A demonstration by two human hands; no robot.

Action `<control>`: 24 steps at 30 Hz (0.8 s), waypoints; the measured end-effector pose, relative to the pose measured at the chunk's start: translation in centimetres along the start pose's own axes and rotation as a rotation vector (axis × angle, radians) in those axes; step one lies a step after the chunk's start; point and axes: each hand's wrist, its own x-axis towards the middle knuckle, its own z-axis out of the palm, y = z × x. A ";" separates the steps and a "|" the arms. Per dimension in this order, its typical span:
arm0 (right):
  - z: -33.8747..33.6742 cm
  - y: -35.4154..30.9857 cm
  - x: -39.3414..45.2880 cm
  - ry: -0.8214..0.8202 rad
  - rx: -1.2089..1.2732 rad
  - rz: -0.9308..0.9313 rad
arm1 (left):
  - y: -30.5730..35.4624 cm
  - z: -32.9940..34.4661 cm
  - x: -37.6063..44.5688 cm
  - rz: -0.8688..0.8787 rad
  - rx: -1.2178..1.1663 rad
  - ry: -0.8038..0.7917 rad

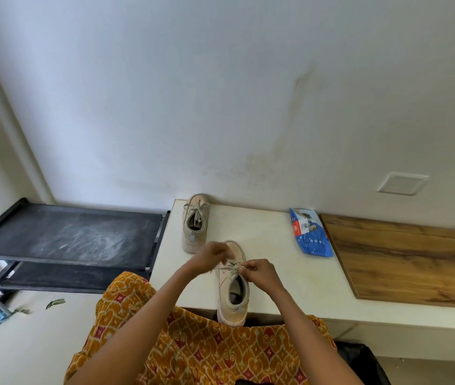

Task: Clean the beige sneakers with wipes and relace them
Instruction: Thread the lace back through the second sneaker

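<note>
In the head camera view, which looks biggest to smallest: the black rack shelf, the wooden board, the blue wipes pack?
1. Black rack shelf, about tied with
2. wooden board; the frame crops it, so unsure.
3. Blue wipes pack, clearly smallest.

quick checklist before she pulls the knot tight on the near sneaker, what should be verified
1. Both hands on the lace: ok. The left hand and right hand each pinch the lace over the near sneaker.
2. Sneaker steady on the white counter: not ok. Its heel overhangs the front edge.
3. Lace through every eyelet: cannot tell, the hands cover them.
4. Far sneaker already laced: ok, a tied bow shows.
5. Wipes pack out of the way: ok, it lies apart to the right.
</note>
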 end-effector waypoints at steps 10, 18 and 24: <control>-0.4 0.2 -0.4 -0.040 0.030 -0.027 | -1.1 3.1 0.4 -0.010 0.251 -0.021; -0.3 0.3 -0.9 -0.028 0.012 -0.094 | -1.8 2.9 1.1 -0.033 0.296 -0.002; 0.0 0.1 -1.2 0.024 -0.104 -0.177 | -1.5 2.9 1.1 -0.014 0.280 0.045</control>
